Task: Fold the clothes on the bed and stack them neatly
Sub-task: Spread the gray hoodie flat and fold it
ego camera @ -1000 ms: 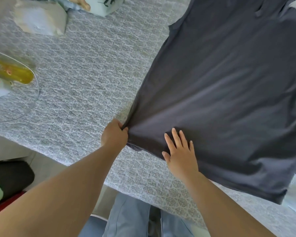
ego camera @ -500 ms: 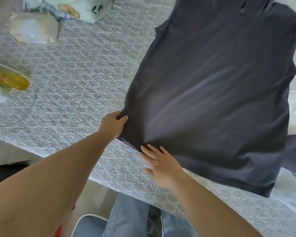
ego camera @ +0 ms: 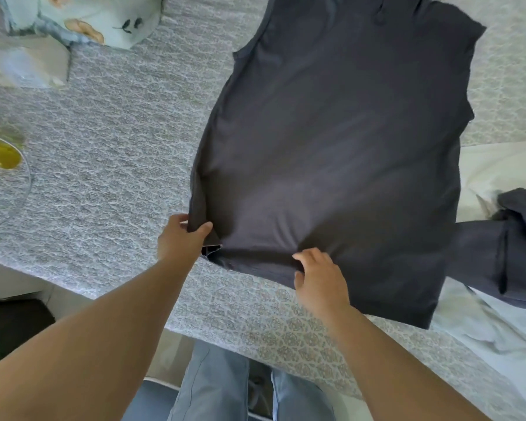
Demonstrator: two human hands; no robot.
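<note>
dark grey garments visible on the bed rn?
2: dark shirt spread flat mid-bed, both hands at its near hem; crumpled dark garment at its right edge. More may lie off-frame.

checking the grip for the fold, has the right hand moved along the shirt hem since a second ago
Yes. The right hand lay flat on the dark shirt beside the left hand; now it pinches the hem further right, away from that corner.

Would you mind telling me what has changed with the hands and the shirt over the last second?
The right hand, flat on the dark shirt a second ago, now pinches its near hem. The left hand kept gripping the shirt's near left corner, and the shirt stayed spread on the bed.
</note>
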